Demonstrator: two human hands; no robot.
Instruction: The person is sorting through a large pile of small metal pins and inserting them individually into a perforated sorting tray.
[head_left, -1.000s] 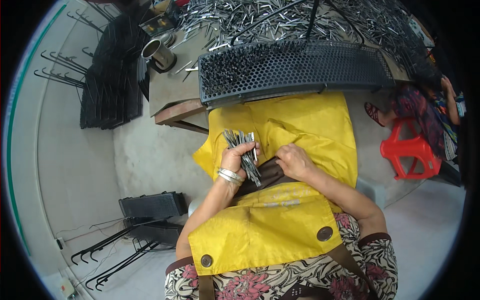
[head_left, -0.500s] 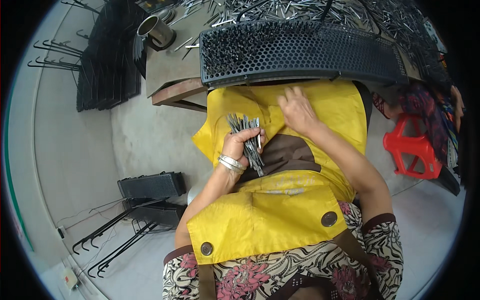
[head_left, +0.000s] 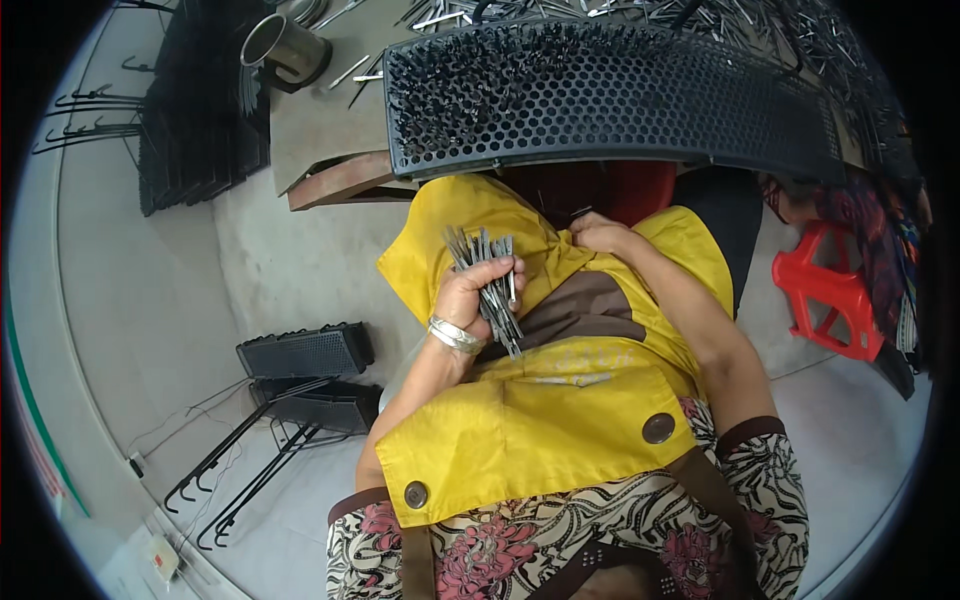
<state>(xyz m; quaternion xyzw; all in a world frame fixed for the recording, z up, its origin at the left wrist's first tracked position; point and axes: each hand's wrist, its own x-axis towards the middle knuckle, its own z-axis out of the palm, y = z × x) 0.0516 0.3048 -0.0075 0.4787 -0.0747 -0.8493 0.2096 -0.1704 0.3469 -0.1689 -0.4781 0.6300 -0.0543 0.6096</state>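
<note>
A bundle of thin grey metal strips [head_left: 492, 290] is wrapped in my closed left hand [head_left: 468, 300], held above my lap with the ends fanned upward. My right hand [head_left: 605, 236] is closed at the far part of my yellow apron [head_left: 470, 208], whose cloth bunches up around the fingers. A small bright sliver lies just beyond that hand; I cannot tell whether the fingers touch it. Past both hands stands a dark perforated rack [head_left: 640, 110], with many thin metal pieces upright in the holes of its left part.
Loose metal strips [head_left: 740, 30] are heaped on the table [head_left: 300, 130] behind the rack. A metal mug [head_left: 285, 50] stands at the table's left. Hooked black racks [head_left: 310, 350] are on the floor at left. A red stool [head_left: 825, 285] and another person's patterned clothing [head_left: 865, 220] are at right.
My right hand has moved nearer to me and closed, drawing the apron's far edge back from the rack; something red now shows beneath. My left hand keeps the bundle.
</note>
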